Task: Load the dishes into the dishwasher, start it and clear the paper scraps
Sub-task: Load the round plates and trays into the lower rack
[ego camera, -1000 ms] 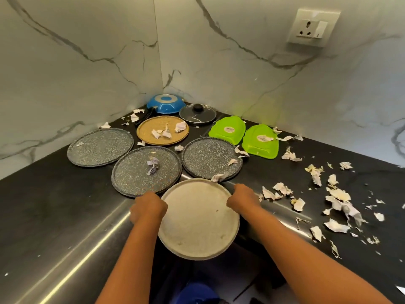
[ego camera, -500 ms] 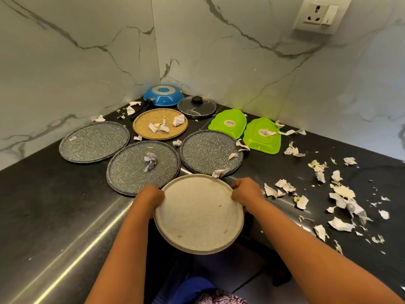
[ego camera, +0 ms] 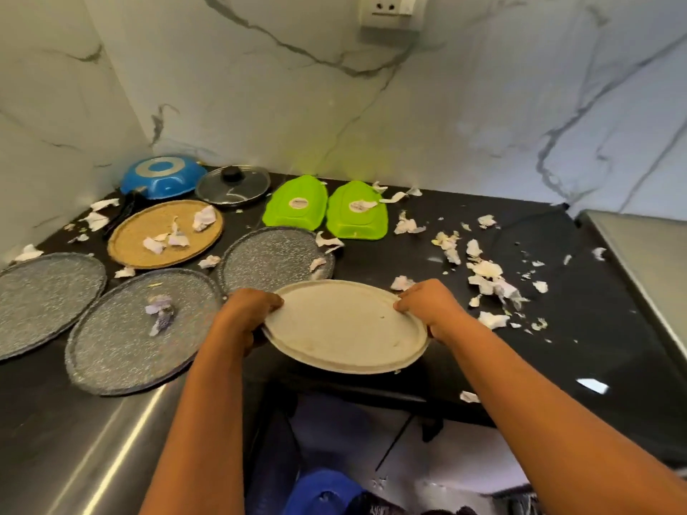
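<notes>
Head view: left hand (ego camera: 249, 310), right hand (ego camera: 431, 306), each grip clamped on beige plate (ego camera: 345, 328) rim; underside hidden.

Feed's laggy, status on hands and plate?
Left grip and right grip both hold white plate by opposite rims. Plate at front edge of counter. Scraps lie on grey plate beside it; nothing blocks.
</notes>
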